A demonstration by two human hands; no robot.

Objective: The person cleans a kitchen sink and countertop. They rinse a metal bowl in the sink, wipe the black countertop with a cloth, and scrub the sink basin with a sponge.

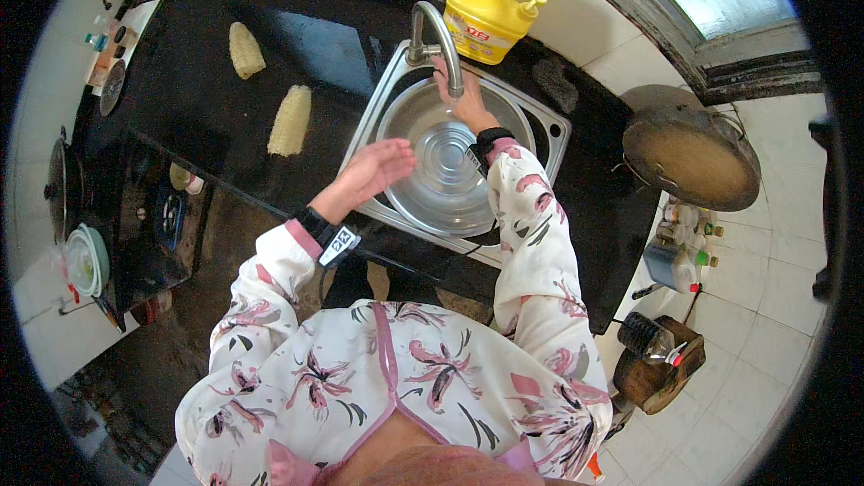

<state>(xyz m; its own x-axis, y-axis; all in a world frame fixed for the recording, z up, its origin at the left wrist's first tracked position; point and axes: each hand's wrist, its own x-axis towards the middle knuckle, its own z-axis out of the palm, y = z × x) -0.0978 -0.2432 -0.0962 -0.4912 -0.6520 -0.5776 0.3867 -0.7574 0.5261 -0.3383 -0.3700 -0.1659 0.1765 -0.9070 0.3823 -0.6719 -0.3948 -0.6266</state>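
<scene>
A round metal basin stands in the stainless steel sink, with what looks like clear water in it. My right hand reaches under the curved metal faucet; its fingers are partly hidden behind the spout, and whether they touch the faucet cannot be told. My left hand hovers over the basin's left rim, empty, its fingers extended. Left of the sink, two pale loofah sponges lie on the black countertop, the nearer one closer to the sink and the farther one behind it.
A yellow pump jug of detergent stands behind the faucet. At right, a wok leans by the wall, with several bottles and a wooden block nearer me. A pale green bowl is at far left.
</scene>
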